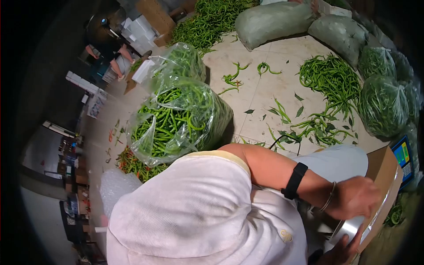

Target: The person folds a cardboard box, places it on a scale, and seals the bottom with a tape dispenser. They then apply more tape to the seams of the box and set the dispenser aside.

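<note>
My left hand (pixel 357 196), wearing a black wristband and a bangle, is blurred at the inner side of an open cardboard box (pixel 383 163). Its fingers look curled, and what they hold, if anything, is hidden. Just below it, a roll of shiny tape (pixel 350 228) lies in the grip of my right hand (pixel 342 251), which is partly in shadow at the lower edge. A glossy strip (pixel 388 194) runs along the box's side. Beside the box a pale grey-white surface (pixel 340 159) shows behind my left forearm.
Clear plastic bags of green chili peppers (pixel 172 119) stand on the left. Loose peppers (pixel 331 79) lie on the tiled floor near filled sacks (pixel 274 24). A device with a lit screen (pixel 403 154) is behind the box. Another person (pixel 110 51) sits at upper left.
</note>
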`<state>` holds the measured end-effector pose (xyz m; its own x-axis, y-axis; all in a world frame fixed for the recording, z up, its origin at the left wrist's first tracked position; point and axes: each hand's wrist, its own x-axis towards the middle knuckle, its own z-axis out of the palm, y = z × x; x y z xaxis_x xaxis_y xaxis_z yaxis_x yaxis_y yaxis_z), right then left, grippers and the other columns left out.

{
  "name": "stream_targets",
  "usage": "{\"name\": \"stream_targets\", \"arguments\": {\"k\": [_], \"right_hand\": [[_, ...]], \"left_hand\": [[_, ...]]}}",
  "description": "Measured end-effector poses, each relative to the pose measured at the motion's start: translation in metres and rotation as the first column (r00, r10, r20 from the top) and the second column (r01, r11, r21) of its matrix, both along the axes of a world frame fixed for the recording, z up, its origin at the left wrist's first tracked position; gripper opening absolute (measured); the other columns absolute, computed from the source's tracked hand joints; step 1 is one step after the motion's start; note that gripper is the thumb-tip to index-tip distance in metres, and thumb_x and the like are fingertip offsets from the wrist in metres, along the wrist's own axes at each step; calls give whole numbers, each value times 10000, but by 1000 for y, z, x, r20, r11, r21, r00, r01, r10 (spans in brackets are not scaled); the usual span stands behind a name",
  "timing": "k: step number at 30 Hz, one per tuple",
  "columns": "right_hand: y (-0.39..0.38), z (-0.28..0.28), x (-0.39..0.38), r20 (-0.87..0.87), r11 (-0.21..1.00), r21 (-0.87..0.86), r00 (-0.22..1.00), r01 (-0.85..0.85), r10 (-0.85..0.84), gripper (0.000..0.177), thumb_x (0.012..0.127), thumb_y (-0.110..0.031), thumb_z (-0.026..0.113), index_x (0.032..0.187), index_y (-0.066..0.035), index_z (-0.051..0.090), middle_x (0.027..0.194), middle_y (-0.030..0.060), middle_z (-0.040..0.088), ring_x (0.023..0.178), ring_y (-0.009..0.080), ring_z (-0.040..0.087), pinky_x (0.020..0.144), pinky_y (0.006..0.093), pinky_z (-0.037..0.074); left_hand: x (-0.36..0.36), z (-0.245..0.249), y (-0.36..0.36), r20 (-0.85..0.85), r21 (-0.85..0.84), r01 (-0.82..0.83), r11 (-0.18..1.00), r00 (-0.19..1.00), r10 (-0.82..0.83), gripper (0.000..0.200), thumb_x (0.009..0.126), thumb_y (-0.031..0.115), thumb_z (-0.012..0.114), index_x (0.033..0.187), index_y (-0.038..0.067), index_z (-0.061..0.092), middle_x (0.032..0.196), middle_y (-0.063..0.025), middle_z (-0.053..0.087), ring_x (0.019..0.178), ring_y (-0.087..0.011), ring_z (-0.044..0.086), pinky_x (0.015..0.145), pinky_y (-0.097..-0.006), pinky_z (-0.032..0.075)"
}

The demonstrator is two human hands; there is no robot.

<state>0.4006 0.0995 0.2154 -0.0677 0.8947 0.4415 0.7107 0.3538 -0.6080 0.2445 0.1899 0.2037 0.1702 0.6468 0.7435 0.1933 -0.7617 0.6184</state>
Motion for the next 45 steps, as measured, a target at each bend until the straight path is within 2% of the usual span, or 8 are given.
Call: {"name": "stream_targets", "arguments": {"k": [14, 26, 31, 35, 36, 40, 42, 45], "right_hand": [[-47, 37, -49, -146, 972, -228, 985, 60, -95, 420, 936, -210, 479, 1257, 60, 491, 1255, 220, 518, 1130, 313, 509, 960, 371, 382], [-41, -50, -13, -596, 916, -399, 747, 43, -294, 333, 941, -201, 499, 1146, 53, 569, 1106, 173, 590, 973, 254, 556, 867, 347, 445], [-35, -28, -21, -482, 954, -168, 823, 250, -300, 320, 946, -207, 510, 1096, 61, 600, 1044, 170, 617, 918, 227, 568, 810, 341, 465], [-28, -40, -7, -507, 953, -100, 810, 285, -295, 363, 934, -199, 509, 1177, 69, 536, 1107, 202, 591, 966, 266, 570, 864, 361, 446], [-25, -36, -10, -561, 961, -6, 794, 277, -233, 362, 918, -167, 530, 1198, 63, 512, 1121, 209, 581, 982, 273, 576, 882, 376, 448], [-17, -28, -6, -563, 973, 15, 806, 232, -183, 263, 919, -98, 500, 1116, 48, 596, 1093, 159, 607, 979, 233, 582, 845, 339, 464], [-15, -24, -13, -675, 969, 94, 730, 230, -108, 206, 889, -42, 535, 1065, 12, 627, 1026, 80, 621, 875, 140, 568, 748, 249, 458], [-15, -17, -13, -671, 966, 106, 734, 236, -105, 205, 855, -19, 596, 1057, 6, 626, 988, 52, 627, 887, 101, 550, 750, 237, 448]], "left_hand": [[-47, 36, -26, 109, -273, 357, 893, 934, -340, 169, 714, 109, 651, 754, 21, 513, 674, -111, 568, 678, -314, 574, 582, -394, 425], [-15, 25, -17, 190, -445, 487, 752, 872, -452, 126, 693, 98, 669, 732, 18, 579, 654, -55, 603, 614, -181, 588, 541, -320, 434], [-10, -4, -20, 757, -418, 845, 332, 527, -387, 380, 804, 155, 670, 1138, 30, 539, 1065, -71, 572, 1006, -155, 523, 835, -298, 435], [-6, -48, -11, 626, -577, 797, 178, 571, -531, 736, 814, 201, 701, 1396, 15, 291, 1327, -102, 412, 1249, -193, 345, 1050, -327, 276], [-4, -46, -9, 697, -465, 885, 26, 384, -605, 742, 796, 189, 717, 1388, 18, 303, 1320, -66, 408, 1243, -169, 335, 1040, -321, 288], [-8, -21, -19, 275, -600, 692, 402, 650, -709, 972, 687, -20, 731, 1463, 152, 172, 1258, -48, 412, 1089, -181, 449, 889, -338, 430], [-6, -33, -12, 156, -482, 700, 527, 661, -734, 1013, 638, -41, 717, 1472, 162, 179, 1491, -54, 219, 1334, -218, 284, 1012, -357, 333], [-10, -4, -6, 258, -605, 726, 327, 567, -782, 949, 622, 79, 696, 1458, 160, 255, 1529, -57, 144, 1409, -225, 127, 1069, -408, 236]]}}
